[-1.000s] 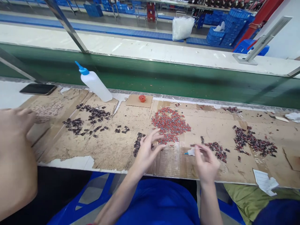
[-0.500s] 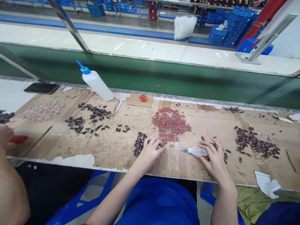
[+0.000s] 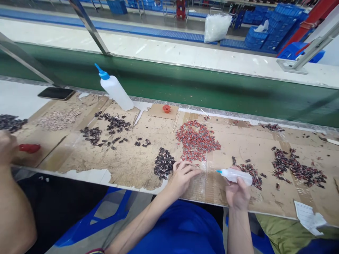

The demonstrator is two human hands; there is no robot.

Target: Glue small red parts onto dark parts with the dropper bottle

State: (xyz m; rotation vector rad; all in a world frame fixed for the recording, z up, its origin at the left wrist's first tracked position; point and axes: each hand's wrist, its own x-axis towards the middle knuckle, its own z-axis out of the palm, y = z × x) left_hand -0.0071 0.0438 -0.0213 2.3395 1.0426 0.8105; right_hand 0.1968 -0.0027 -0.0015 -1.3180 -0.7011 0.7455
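My right hand (image 3: 237,192) is turned palm up and closed around a small clear squeeze bottle (image 3: 236,176). The bottle lies almost level, its blue tip pointing left. My left hand (image 3: 183,175) rests low over the cardboard with its fingers stretched to the right, and I see nothing held in it. Beside its fingertips is a dense pile of small black pieces (image 3: 163,163). Just beyond it spreads a heap of small red-and-silver pieces (image 3: 196,139). Past the squeeze bottle lies a cluster of joined black-and-red pieces (image 3: 253,173), partly hidden.
A large white bottle (image 3: 118,92) with a blue nozzle leans at the back left, near a phone (image 3: 56,93). A red cap (image 3: 166,109) sits on a cardboard scrap. More black-and-red pieces (image 3: 298,167) lie right. A co-worker's hand (image 3: 6,146) is at far left by a red object (image 3: 29,148).
My right hand has turned over and now wraps the squeeze bottle, which it has lifted. My left hand has moved slightly right, off the black pile. The view has shifted.
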